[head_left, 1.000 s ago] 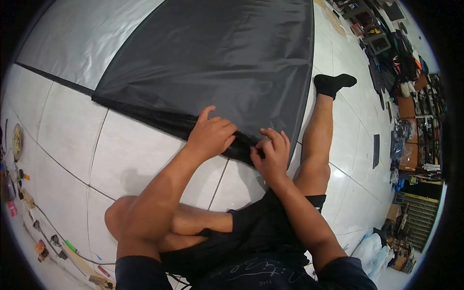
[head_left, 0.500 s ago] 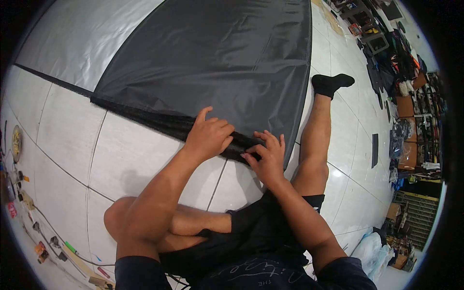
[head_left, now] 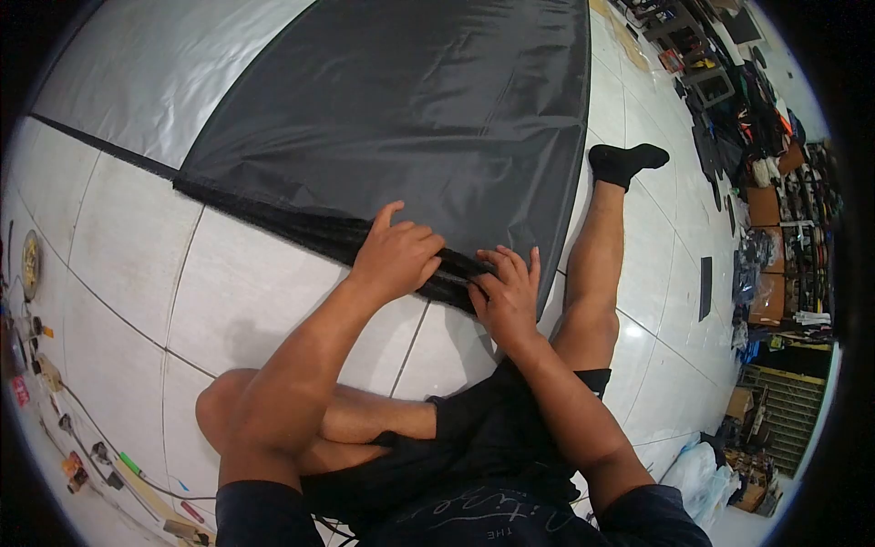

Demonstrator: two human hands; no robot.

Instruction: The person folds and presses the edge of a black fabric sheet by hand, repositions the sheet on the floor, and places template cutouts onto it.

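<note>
Touching the black strip (head_left: 283, 221) slanting rightward beneath, we curled our left hand (head_left: 394, 258) and part-spread our right hand's fingers (head_left: 510, 296), nearer the sheet corner (head_left: 547, 275), any pinch unclear.

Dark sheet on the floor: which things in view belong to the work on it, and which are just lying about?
Part of the job, it seems:
- dark sheet
- black edge strip
- left hand and right hand, both at the strip

Apparently just lying about:
- flat dark piece
- pale plastic bag
- oval dish
</note>
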